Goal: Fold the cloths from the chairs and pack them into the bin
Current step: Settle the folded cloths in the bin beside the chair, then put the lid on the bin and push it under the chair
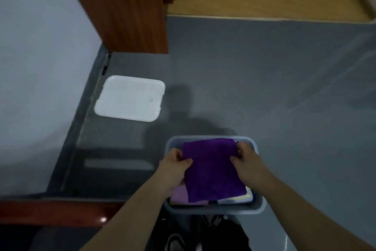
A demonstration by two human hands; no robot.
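A white lid (130, 98) lies flat on the grey floor (264, 78), well apart from the bin (260, 207) at its ten o'clock. Over the bin, the person's left hand (175, 166) pinches the nine o'clock edge of a folded purple cloth (211, 171), thumb on top. The right hand (246, 161) grips the cloth near its two o'clock corner in the same way. Both hands are closed on the fabric, which covers most of the open bin; whether it already rests on the stack below cannot be told. The likely risk from here is that the fold springs open if either hand lets go early. The cloth is also nearly as wide as the bin, so it could catch on the rim and bunch instead of lying flat, and its unheld six o'clock edge could curl under. The cloth is deep purple and plush-looking, squared into a neat rectangle with a slightly skewed far edge. Beneath it, a lilac cloth (181, 196) shows at seven o'clock and pale folded cloths (234, 200) at five o'clock.
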